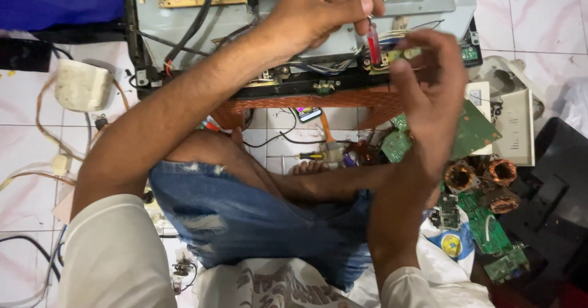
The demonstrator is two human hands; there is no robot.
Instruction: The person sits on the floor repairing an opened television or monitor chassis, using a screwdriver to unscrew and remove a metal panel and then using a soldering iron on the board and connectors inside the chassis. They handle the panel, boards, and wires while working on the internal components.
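Left hand (318, 7) pinching a red-handled screwdriver (373, 43), tip down at the grey metal chassis (294, 38) on the floor. Right hand (429, 81) blurred, fingers curled by a small part; grip hard to tell. Thin, stiff, a bit slippery: best held by the handle. Screw hidden.

matt metal chassis (184, 26), frayed denim shorts (245, 216)

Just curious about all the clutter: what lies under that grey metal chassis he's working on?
Under the near edge of the grey metal chassis an orange woven stand shows, with a small lit screen and cables on the tiled floor below. Anything farther under is covered by the chassis.
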